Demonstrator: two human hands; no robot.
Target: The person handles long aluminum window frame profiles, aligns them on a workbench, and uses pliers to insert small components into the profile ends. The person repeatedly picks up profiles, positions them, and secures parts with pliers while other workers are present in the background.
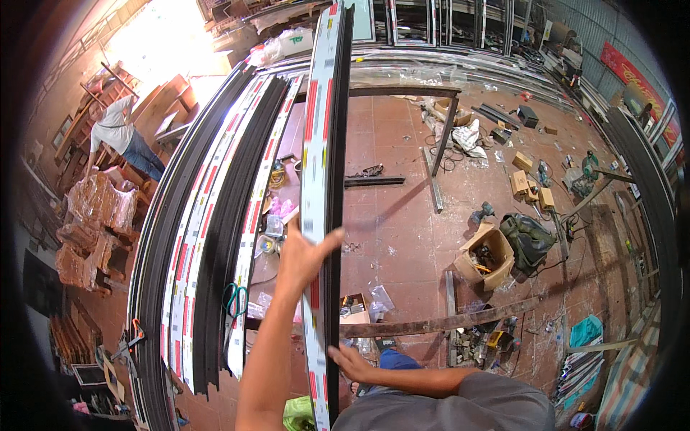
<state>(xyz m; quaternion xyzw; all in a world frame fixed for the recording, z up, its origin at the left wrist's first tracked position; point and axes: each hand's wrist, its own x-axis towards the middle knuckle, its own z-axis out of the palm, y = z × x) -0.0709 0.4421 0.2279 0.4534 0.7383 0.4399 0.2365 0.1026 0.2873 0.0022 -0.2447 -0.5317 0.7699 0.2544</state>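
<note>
1. The person in the grey shirt has both hands at one long bar (315, 187), its face covered in white film with red marks, its right side black.
2. The left hand (305, 258) holds the bar about midway along, the thumb laid across the face toward the black side; the fingers close on it from the left edge.
3. The right hand (350, 363) touches the bar's right edge, nearer the body. Most of its fingers are hidden, so I cannot tell how tightly they close.
4. The bar runs lengthwise away from the person, just right of a row of similar bars (274, 100), some filmed, some black.
5. A pair of teal-handled scissors (234, 300) lies by the near end of that row; a clamp (129, 339) with an orange tip sits at its outer left side.
6. Beyond, on the left, a co-worker (115, 128) in a white top and jeans stands beside some wrapped wood (100, 205).
7. On the red-tiled floor (392, 248) to the right are an open carton (467, 267), a dark bag (528, 243) just beside it, and several small boxes (519, 184) near them.
</note>
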